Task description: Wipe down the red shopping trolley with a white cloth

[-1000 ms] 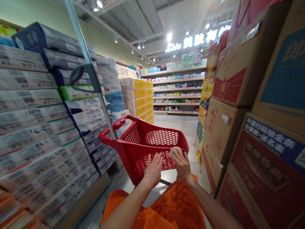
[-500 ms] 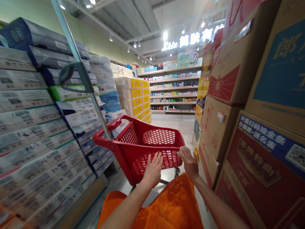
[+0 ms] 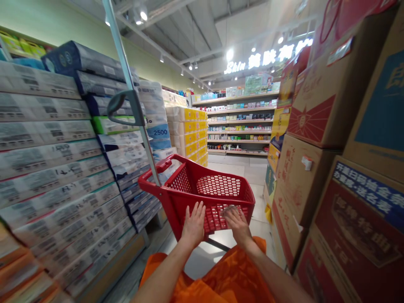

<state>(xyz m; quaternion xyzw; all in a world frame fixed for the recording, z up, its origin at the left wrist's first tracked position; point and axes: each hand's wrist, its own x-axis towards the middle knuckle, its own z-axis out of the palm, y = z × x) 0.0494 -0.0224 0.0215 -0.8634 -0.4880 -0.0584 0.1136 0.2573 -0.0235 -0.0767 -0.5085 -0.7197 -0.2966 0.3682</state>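
Observation:
A red plastic shopping cart (image 3: pixel 202 191) with perforated sides stands sideways just ahead of me. My left hand (image 3: pixel 194 225) is open, fingers spread, against or close to the cart's near side; contact is hard to tell. My right hand (image 3: pixel 238 225) is at the same side, farther right and below the rim. Under its fingertips is a small greyish crumpled cloth (image 3: pixel 229 210), partly hidden and blurred, pressed toward the perforated panel. A metal pole (image 3: pixel 121 46) with a grey loop-shaped grip (image 3: pixel 128 110) rises from the cart's handle end at left.
Stacked tissue packs (image 3: pixel 59 168) line the left, with yellow-and-white packs (image 3: pixel 189 130) beyond. Piled cardboard boxes (image 3: pixel 309 181) crowd the right. Shelves of small goods (image 3: pixel 240 122) stand at the back. Orange fabric (image 3: pixel 221 282) covers my lap below the hands.
My right hand has moved from the cart's right rim corner down and left onto its near side, the cloth with it. My left hand stays spread by the panel. The view has turned slightly left.

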